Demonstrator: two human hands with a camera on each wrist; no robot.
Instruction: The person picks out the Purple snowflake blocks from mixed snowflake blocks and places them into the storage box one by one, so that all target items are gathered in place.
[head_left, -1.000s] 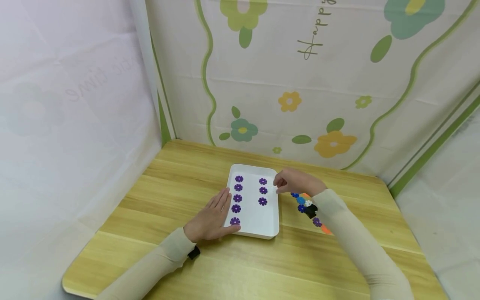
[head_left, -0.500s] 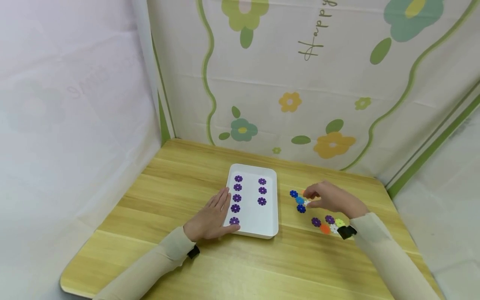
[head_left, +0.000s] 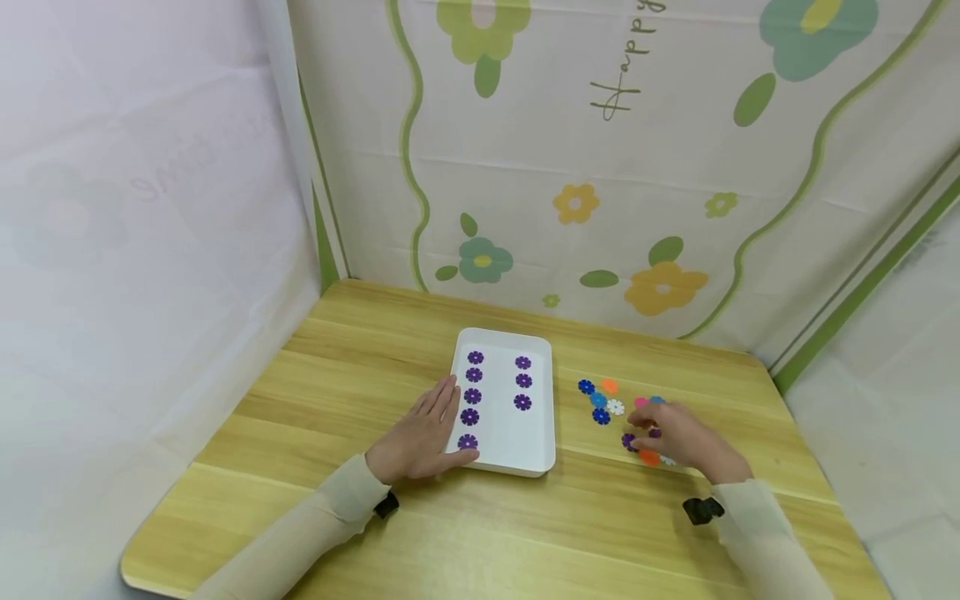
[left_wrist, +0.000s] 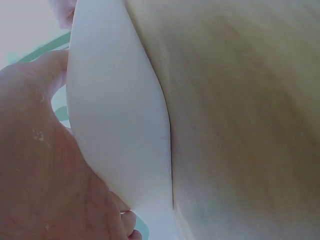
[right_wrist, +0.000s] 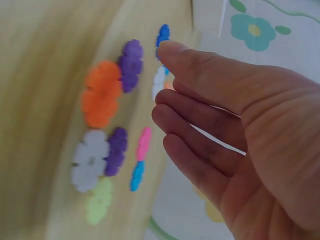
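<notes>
My left hand point(head_left: 416, 433) rests on the left side and near corner of a white tray point(head_left: 501, 437), fingers straight. In the tray lie purple snowflake discs: a left column of several point(head_left: 472, 397) and a right column of three point(head_left: 523, 381). My right hand point(head_left: 686, 437) hovers over loose discs to the right, fingers bent and thumb apart, with nothing between them. Below it, the right wrist view shows a purple disc point(right_wrist: 131, 66), an orange disc point(right_wrist: 101, 95), a white disc point(right_wrist: 91, 160), another purple disc point(right_wrist: 117, 151) and a yellow-green disc point(right_wrist: 100, 201).
Between tray and right hand lie dark blue discs point(head_left: 601, 416), a light blue disc point(head_left: 597, 400), a white disc point(head_left: 615, 407) and an orange disc point(head_left: 609, 386). A pink disc point(right_wrist: 144, 143) lies farther back. Flower-printed cloth point(head_left: 525, 167) closes off the wooden table's point(head_left: 360, 367) back.
My right hand has moved from the tray's right rim rightward and nearer, over the second group of loose discs. The left hand and the discs in the tray stay as they were.
</notes>
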